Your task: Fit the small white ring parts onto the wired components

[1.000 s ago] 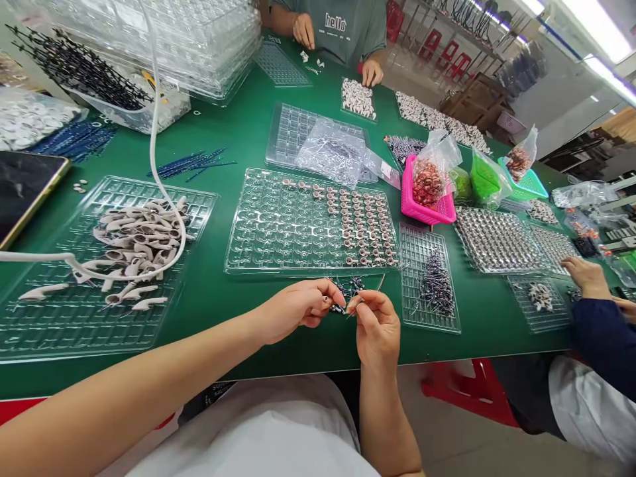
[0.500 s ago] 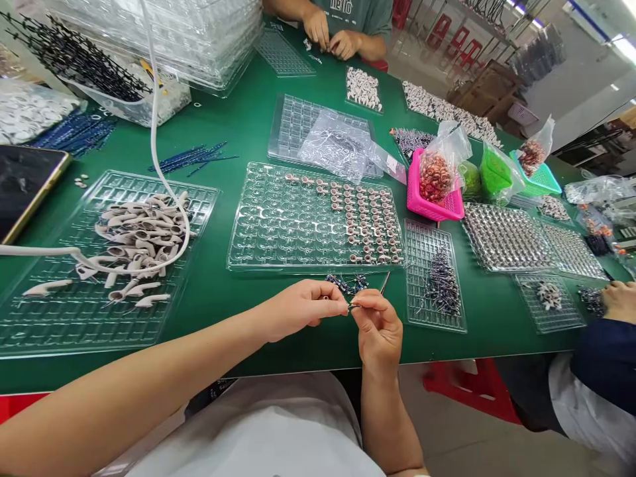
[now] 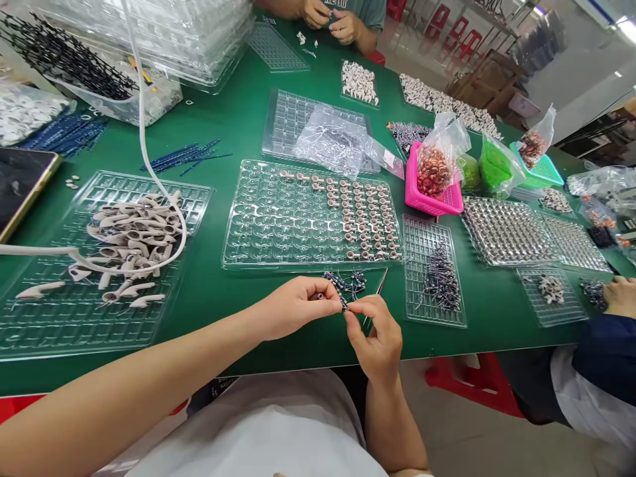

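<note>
My left hand (image 3: 298, 308) is closed, thumb and forefinger pinching a small dark wired part (image 3: 342, 301). A little beige round-ended piece (image 3: 320, 296) peeks out from its curled fingers. My right hand (image 3: 377, 334) meets it, thumb and forefinger pinched at the same dark part; fine detail there is too small to make out. Metal tweezers (image 3: 381, 283) show just behind the right hand; whether they are held or lie on the table I cannot tell. Beyond my hands lie loose dark wired parts (image 3: 355, 283) and a clear tray (image 3: 278, 225) partly filled with beige cup-ended pieces (image 3: 368, 212).
On the left, a white cable (image 3: 144, 132) loops over a tray of beige shells (image 3: 134, 232). A tray of dark wired parts (image 3: 440, 281) and a pink basket (image 3: 437, 202) stand to the right. Co-workers' hands (image 3: 342, 26) are across the table and at the right edge.
The dark wired part shows more plainly between my fingertips. My right hand's fingers have opened out a little, revealing more of the tweezers. The view has shifted slightly.
</note>
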{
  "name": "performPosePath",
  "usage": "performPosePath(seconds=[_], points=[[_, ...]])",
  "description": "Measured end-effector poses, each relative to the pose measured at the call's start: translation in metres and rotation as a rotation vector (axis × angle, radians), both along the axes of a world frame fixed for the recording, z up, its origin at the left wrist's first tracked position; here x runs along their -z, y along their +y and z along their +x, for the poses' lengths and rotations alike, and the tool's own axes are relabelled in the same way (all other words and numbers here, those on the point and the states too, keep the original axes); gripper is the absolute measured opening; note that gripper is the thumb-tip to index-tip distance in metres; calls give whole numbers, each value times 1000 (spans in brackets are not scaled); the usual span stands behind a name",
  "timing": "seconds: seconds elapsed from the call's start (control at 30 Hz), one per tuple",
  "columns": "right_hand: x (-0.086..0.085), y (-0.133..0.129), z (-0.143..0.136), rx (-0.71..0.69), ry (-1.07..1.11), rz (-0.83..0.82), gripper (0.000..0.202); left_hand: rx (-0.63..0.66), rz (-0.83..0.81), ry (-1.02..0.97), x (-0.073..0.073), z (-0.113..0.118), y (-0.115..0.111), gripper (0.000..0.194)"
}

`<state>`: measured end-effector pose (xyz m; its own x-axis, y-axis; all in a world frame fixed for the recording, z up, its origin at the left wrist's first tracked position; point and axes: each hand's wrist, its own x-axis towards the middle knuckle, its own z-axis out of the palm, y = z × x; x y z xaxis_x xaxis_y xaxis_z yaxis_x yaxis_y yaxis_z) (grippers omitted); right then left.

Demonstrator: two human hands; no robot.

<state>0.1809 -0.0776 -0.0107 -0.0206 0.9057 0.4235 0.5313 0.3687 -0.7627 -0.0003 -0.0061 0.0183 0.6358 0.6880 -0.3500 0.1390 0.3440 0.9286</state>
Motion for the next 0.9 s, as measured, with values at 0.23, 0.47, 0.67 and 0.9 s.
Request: performPosePath(seconds=[0.23,0.47,0.67,0.9], points=[[10,1,-6,87,15,-10,11,-30,5,42,0,1,1,30],[8,1,-5,72,53,-15,9,-32,-24,15,0,2,1,27],[8,-1,-3,97,188,-134,7,-32,19,48,-4,1,-1,24],[13,-3,2,165,340,-257,8,-98,280,100,-5,0,-7,17]])
